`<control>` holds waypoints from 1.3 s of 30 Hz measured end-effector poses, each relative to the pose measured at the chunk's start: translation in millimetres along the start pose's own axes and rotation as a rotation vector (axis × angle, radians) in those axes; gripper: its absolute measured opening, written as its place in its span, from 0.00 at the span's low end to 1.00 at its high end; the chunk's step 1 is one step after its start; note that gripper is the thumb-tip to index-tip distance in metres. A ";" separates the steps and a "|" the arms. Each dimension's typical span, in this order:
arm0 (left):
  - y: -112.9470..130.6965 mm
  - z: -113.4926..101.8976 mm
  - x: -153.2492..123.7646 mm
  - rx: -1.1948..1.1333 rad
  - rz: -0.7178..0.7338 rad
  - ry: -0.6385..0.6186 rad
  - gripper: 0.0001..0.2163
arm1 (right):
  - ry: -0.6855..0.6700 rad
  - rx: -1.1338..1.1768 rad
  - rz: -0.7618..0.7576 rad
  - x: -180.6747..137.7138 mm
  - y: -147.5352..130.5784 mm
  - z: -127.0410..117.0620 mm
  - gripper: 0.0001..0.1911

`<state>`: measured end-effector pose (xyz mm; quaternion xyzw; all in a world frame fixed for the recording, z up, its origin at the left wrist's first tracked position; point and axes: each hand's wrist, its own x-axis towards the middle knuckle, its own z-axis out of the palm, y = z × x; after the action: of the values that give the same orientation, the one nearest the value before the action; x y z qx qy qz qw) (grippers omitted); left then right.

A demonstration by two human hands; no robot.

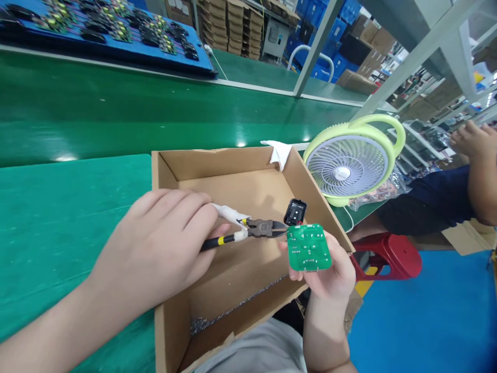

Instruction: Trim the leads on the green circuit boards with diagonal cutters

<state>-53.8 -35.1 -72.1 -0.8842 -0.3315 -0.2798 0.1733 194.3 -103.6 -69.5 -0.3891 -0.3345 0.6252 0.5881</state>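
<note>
My left hand (pixel 166 238) is closed round the handles of a pair of side cutters (pixel 262 228), whose grips are black and yellow with white wrapping. The cutter's jaws reach the left edge of a green circuit board (pixel 309 247). My right hand (pixel 330 269) holds this board from below, its face with small solder spots turned up. A small black plastic housing (pixel 295 212) hangs just behind the board, with a bit of red wire between them. Both hands are over an open cardboard box (pixel 233 186). The fingertips under the board are partly hidden.
A white cloth or tissue (pixel 279 153) hangs on the box's far rim. Beyond its right corner stands a green-rimmed fan (pixel 345 166). A blue tray (pixel 186 36) holds several boards and black housings. On the right are a red stool (pixel 392 256) and another person's arm (pixel 483 171).
</note>
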 end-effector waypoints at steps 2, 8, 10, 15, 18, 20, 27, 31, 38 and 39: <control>-0.6 1.6 1.1 0.028 0.053 0.009 0.11 | 0.010 -0.016 0.046 -0.3 -1.9 1.0 0.17; -3.3 0.1 4.9 0.042 0.122 0.087 0.10 | 0.032 -0.060 0.130 -0.1 -5.4 4.3 0.18; -4.6 -2.5 5.8 0.046 0.142 0.090 0.10 | 0.044 -0.058 0.165 -0.2 -5.5 2.9 0.19; -5.6 -7.4 7.7 0.069 0.208 0.077 0.10 | -0.027 -0.058 0.242 -0.4 -2.9 -5.7 0.21; -4.7 -7.7 7.4 0.076 0.225 0.083 0.10 | -0.088 -0.002 0.267 -1.1 -0.4 -9.4 0.22; -4.6 -7.6 6.7 0.080 0.233 0.089 0.10 | -0.098 0.029 0.274 -1.7 0.6 -10.7 0.22; -5.7 -9.6 6.0 0.080 0.245 0.109 0.10 | -0.083 -0.019 0.310 -1.3 0.5 -12.7 0.25; -4.5 -10.3 6.9 0.080 0.245 0.106 0.09 | -0.094 0.025 0.300 -1.5 1.3 -9.6 0.23; -2.7 -8.7 7.5 0.078 0.259 0.106 0.12 | -0.068 0.025 0.292 -2.9 2.9 -7.7 0.24; -2.5 -8.6 7.8 0.082 0.265 0.107 0.12 | -0.067 0.016 0.293 -2.9 2.8 -8.0 0.24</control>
<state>-53.9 -33.7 -60.3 -0.8961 -0.2136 -0.2876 0.2621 200.0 -107.1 -75.5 -0.4078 -0.2887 0.7196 0.4822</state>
